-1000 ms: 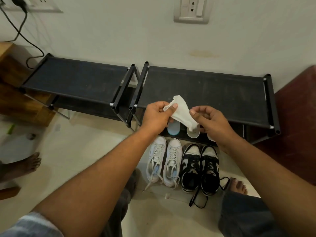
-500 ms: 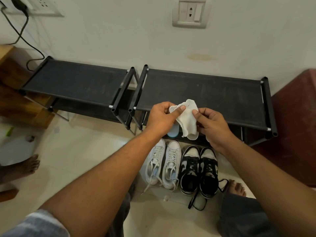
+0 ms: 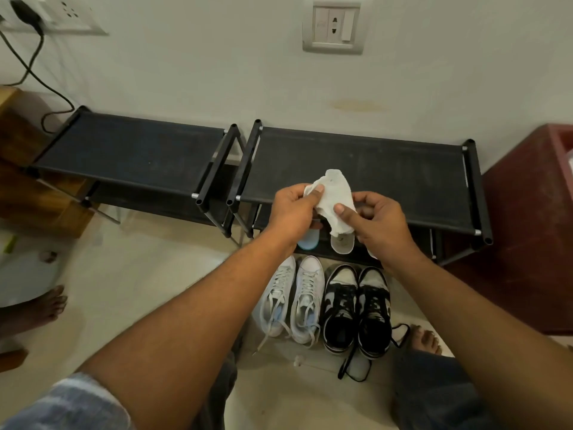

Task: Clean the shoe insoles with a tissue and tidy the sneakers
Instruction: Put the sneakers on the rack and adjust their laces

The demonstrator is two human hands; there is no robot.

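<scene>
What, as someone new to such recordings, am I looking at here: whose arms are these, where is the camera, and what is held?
No machine here: a person wears a camera on the head, looking down, so the arms are their own. The left hand and right hand both pinch a crumpled white tissue above a black shoe rack. On the floor stand white sneakers and black-and-white sneakers, side by side. What look like insoles lie on the rack's lower shelf.

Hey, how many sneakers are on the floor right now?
4, in a row before the right rack: two white sneakers left, two black-and-white sneakers right. None looks hidden.
</scene>
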